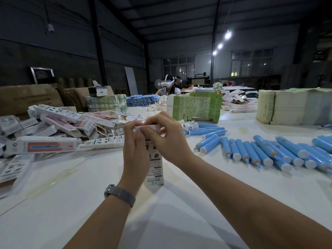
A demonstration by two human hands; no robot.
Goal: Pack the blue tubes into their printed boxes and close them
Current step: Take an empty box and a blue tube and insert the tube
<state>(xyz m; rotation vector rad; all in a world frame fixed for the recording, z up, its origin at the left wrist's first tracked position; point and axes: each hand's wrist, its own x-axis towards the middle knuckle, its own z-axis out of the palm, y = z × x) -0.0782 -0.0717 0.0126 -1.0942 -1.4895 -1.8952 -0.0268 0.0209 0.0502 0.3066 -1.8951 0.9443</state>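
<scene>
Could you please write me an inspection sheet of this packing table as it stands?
Surface: white table, bare near the person.
Job's things: printed box held upright; loose blue tubes to the right; pile of boxes to the left.
Clutter: green bundle and pale stacks at the back.
Fingers: left hand and right hand pinch the box's top end.
Cables: nothing seen.
Surroundings: dim warehouse; seated person wearing a headset.

Hands (149, 141) hide the printed box (155, 169) top flap.

Dim hall, bright ceiling lamps (227, 35), fisheye edges
</scene>
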